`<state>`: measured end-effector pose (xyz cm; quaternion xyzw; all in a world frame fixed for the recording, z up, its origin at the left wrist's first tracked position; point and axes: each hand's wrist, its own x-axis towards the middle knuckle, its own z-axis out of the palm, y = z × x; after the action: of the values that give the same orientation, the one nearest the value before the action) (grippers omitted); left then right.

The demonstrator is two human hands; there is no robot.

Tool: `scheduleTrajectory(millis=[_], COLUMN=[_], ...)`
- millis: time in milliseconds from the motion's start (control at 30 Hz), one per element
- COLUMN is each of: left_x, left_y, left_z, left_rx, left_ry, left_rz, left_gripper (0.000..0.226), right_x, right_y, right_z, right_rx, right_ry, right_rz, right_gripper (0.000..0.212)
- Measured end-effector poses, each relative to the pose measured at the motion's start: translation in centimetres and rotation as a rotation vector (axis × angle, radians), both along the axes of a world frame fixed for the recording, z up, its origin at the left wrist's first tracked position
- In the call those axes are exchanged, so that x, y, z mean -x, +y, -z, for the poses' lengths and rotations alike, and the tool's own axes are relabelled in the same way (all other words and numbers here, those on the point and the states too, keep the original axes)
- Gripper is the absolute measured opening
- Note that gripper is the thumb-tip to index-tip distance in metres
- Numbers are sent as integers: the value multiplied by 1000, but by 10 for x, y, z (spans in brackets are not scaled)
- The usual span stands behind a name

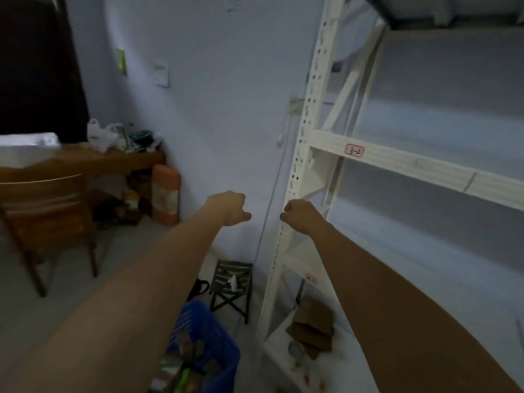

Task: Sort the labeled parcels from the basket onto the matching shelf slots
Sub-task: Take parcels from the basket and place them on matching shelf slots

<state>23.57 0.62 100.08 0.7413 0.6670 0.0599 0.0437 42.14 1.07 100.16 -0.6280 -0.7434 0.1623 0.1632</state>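
Both my arms reach forward at chest height. My left hand (234, 209) and my right hand (299, 214) hang side by side with fingers curled, and neither holds anything. The blue basket (208, 340) stands on the floor below my left forearm, with several parcels inside. To the right rises the white shelf unit (397, 163); a red-framed label (354, 150) marks one beam and a second label (311, 278) a lower beam. Brown parcels (313, 326) lie on the bottom shelf.
A small dark folding stool (234, 285) stands between basket and shelf post. At the left are a wooden chair (48, 222) and a cluttered wooden table (113, 158), with an orange cylinder (166, 194) beside it. A cable (269, 211) runs down the wall.
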Motion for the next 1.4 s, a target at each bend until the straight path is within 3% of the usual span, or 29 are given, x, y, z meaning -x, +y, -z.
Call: scheduleTrajectory(millis=[67,300,433,600,767,900,1167,1400], left_x=[40,150,194,243,278,307,366,375], left_y=[5,25,52,102,148,171,193,173], left_z=[20,91,122,155,196,242,401,579], left_rx=[37,175,233,289,325,365,473,696], left_ry=[-14,-70,-52,-63,-102,-147,-265,-323], left_rz=[-64,-262,-365,-491,-578,-618,-701,-695], left_gripper=[55,57,56,56,51,50,51,50], right_x=[41,152,201,264,316,348,387,390], right_y=[18,83,137,207,264,286,311,290], right_z=[18,86,124,167,222,270,430,604], right_rx=[28,186,225,286,381,459,568,665], right_ry=[6,-1,-35,17,0,-60,-114,-219], right_rz=[-49,-226,-303,-380,-457,-473,-436,-360], right_gripper=[28,19,35,27,38,22,23,40])
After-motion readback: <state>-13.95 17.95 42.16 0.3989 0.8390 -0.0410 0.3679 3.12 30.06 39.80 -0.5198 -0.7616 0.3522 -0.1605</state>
